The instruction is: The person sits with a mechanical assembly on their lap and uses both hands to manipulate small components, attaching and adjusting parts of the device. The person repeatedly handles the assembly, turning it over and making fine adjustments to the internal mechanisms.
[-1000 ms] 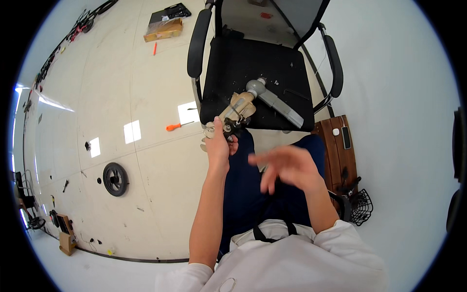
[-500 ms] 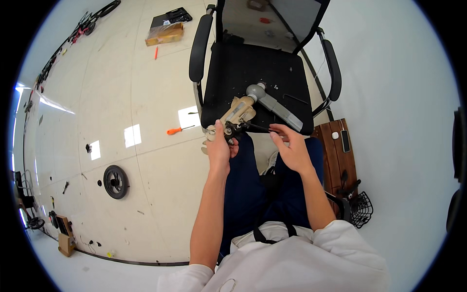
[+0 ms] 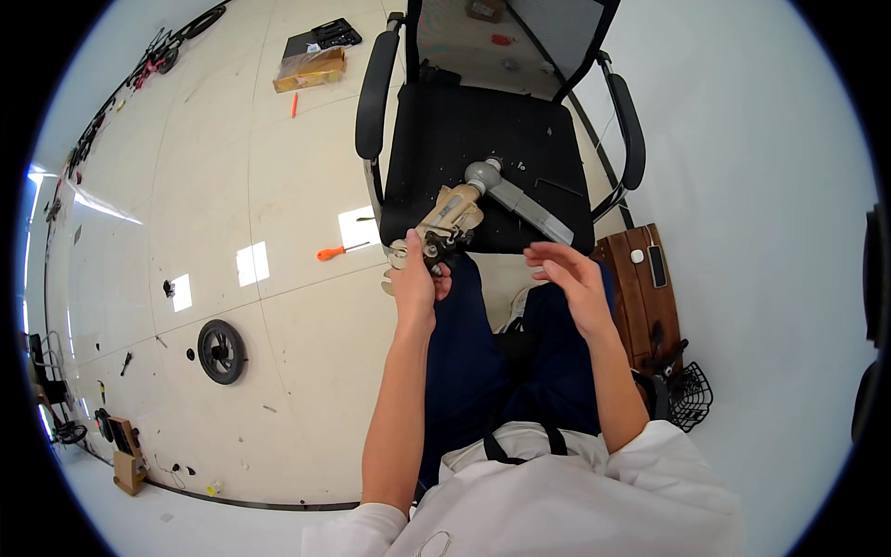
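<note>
My left hand [image 3: 418, 282] is closed around the near end of a grey and beige metal frame part [image 3: 450, 215]. A dark mechanical fitting [image 3: 435, 247] with a round bolt-like piece sits beside its fingers. The frame part rests across the front of the black chair seat [image 3: 436, 121]; its ball-shaped grey joint leads to a flat grey arm [image 3: 531, 210]. My right hand [image 3: 574, 277] hovers apart from it, right of the fitting and over my knee, its fingers spread; I see nothing held in them. A dark hex key [image 3: 560, 187] and small bolts [image 3: 521, 167] lie on the seat.
Black armrests [image 3: 375, 96] flank the seat. On the floor to the left lie an orange-handled screwdriver [image 3: 331, 252], a small wheel [image 3: 221, 352] and an open carton [image 3: 310, 71]. A wooden stand [image 3: 642, 295] holding a phone [image 3: 657, 266] and a wire basket [image 3: 690, 395] are at the right.
My right hand has moved right, away from the dark fitting. The thin dark rod that stretched between them no longer shows there. My left hand keeps its hold on the frame part.
</note>
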A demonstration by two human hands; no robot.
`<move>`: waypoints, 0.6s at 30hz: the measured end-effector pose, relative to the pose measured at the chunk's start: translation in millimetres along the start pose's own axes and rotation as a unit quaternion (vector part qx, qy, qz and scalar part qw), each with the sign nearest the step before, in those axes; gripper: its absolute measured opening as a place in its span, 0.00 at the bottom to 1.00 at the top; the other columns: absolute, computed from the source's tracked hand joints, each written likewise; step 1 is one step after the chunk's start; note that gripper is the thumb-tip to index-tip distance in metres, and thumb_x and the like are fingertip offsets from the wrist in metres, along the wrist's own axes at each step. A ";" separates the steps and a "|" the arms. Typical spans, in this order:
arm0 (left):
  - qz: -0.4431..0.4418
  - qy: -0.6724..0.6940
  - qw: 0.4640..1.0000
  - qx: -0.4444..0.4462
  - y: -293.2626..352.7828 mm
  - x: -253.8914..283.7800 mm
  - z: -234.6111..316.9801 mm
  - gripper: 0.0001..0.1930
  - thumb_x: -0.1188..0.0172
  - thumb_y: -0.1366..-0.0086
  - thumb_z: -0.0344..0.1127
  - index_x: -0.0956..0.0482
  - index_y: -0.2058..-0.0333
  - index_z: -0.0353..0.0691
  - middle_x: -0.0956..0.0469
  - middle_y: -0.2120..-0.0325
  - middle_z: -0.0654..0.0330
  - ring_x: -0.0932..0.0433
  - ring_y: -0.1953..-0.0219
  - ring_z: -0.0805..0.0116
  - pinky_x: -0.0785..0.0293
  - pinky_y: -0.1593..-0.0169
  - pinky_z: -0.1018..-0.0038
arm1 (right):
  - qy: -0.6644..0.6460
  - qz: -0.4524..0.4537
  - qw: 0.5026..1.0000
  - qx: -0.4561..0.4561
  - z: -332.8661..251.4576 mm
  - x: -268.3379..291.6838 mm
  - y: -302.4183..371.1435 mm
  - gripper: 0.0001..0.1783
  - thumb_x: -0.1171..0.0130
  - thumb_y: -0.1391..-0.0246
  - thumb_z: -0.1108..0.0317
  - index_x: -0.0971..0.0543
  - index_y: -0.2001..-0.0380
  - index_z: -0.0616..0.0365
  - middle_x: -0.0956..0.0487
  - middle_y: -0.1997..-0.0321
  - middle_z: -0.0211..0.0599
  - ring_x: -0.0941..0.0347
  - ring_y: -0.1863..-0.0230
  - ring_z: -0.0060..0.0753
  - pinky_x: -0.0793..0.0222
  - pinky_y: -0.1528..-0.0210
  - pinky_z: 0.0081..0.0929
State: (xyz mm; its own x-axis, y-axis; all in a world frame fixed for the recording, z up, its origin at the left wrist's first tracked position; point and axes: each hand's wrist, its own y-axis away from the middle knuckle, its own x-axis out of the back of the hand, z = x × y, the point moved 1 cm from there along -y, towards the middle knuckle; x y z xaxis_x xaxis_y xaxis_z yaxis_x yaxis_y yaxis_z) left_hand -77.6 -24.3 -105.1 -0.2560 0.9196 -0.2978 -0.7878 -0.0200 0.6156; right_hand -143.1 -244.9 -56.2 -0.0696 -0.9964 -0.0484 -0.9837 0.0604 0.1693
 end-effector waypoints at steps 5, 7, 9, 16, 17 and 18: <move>-0.003 0.001 1.000 -0.010 3.7 -3.6 3.0 0.26 0.53 0.27 0.57 0.28 0.70 0.37 0.29 0.86 0.61 0.31 0.89 0.74 0.41 0.87 0.80 | 0.023 -0.024 0.999 0.027 18.9 -31.1 -30.9 0.26 0.46 0.39 0.69 0.32 0.38 0.63 0.26 0.40 0.42 0.29 0.41 0.33 0.31 0.42 0.29; -0.005 0.003 1.000 -0.010 4.5 -4.0 2.8 0.25 0.53 0.27 0.57 0.28 0.70 0.38 0.29 0.86 0.61 0.31 0.89 0.75 0.42 0.87 0.80 | 0.031 -0.031 0.998 0.045 21.1 -43.8 -49.5 0.26 0.45 0.40 0.69 0.31 0.38 0.61 0.27 0.40 0.41 0.30 0.40 0.33 0.33 0.41 0.30; -0.003 0.005 1.000 -0.006 2.8 -2.2 1.5 0.25 0.53 0.27 0.57 0.28 0.69 0.38 0.29 0.86 0.61 0.31 0.89 0.75 0.42 0.87 0.80 | 0.202 0.027 0.972 0.118 15.0 -50.6 -56.7 0.25 0.45 0.42 0.71 0.29 0.40 0.60 0.29 0.39 0.41 0.31 0.40 0.39 0.33 0.41 0.32; -0.007 0.008 1.000 -0.007 4.5 -2.6 2.5 0.24 0.53 0.27 0.56 0.28 0.69 0.39 0.29 0.86 0.61 0.32 0.89 0.75 0.42 0.87 0.80 | 0.512 -0.025 0.819 0.257 7.4 -53.0 -72.6 0.29 0.44 0.48 0.73 0.28 0.40 0.47 0.37 0.33 0.40 0.41 0.33 0.47 0.46 0.34 0.44; -0.008 0.010 1.000 -0.006 4.8 -3.3 2.5 0.24 0.53 0.27 0.56 0.28 0.69 0.38 0.29 0.86 0.61 0.32 0.89 0.75 0.42 0.87 0.80 | 0.530 -0.044 0.804 0.265 3.6 -54.4 -72.3 0.29 0.44 0.48 0.73 0.28 0.40 0.46 0.37 0.33 0.40 0.42 0.33 0.47 0.47 0.34 0.45; -0.009 0.011 1.000 -0.004 4.4 -3.7 2.4 0.24 0.53 0.27 0.56 0.28 0.69 0.38 0.29 0.86 0.61 0.32 0.89 0.75 0.42 0.87 0.80 | 0.543 -0.051 0.787 0.287 2.0 -55.0 -74.9 0.29 0.44 0.48 0.73 0.28 0.41 0.47 0.37 0.33 0.40 0.41 0.33 0.47 0.46 0.34 0.45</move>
State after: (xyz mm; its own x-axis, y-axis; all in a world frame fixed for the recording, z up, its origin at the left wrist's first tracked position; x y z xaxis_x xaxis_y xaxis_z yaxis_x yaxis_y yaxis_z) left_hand -78.8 -26.8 -99.5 -0.2545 0.9112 -0.3240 -0.7971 -0.0080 0.6039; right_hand -65.9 -194.5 -68.3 -0.1096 -0.4415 0.8905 -0.9097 -0.3164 -0.2688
